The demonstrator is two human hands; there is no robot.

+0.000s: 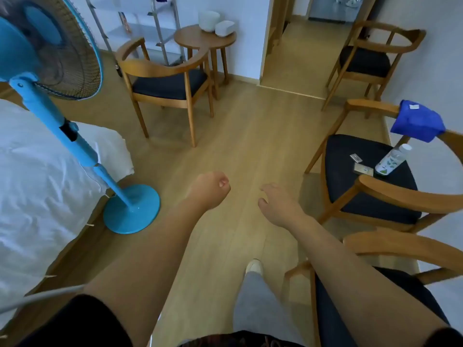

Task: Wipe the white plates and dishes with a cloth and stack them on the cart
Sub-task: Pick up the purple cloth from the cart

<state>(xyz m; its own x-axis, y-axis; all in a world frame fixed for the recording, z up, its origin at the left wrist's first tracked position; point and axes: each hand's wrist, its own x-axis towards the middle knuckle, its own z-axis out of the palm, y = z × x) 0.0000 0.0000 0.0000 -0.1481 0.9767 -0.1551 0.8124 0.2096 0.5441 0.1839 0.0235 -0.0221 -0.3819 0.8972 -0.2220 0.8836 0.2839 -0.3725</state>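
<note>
White bowls (208,20) and a stack of white dishes (224,28) stand on a small round wooden table (190,38) at the far wall. A blue cloth (417,123) hangs over the armrest of the chair on the right. A metal cart (160,33) with shelves stands behind the far chair. My left hand (210,190) is curled into a fist over the floor and holds nothing. My right hand (278,205) hangs beside it with loosely curled fingers, also holding nothing. Both hands are far from the dishes and the cloth.
A blue standing fan (75,136) is at the left beside a bed with white sheets (37,184). Wooden chairs (170,83) with dark seats stand ahead and at the right; one seat bears a plastic bottle (392,160) and small cards. An open doorway (300,46) lies beyond.
</note>
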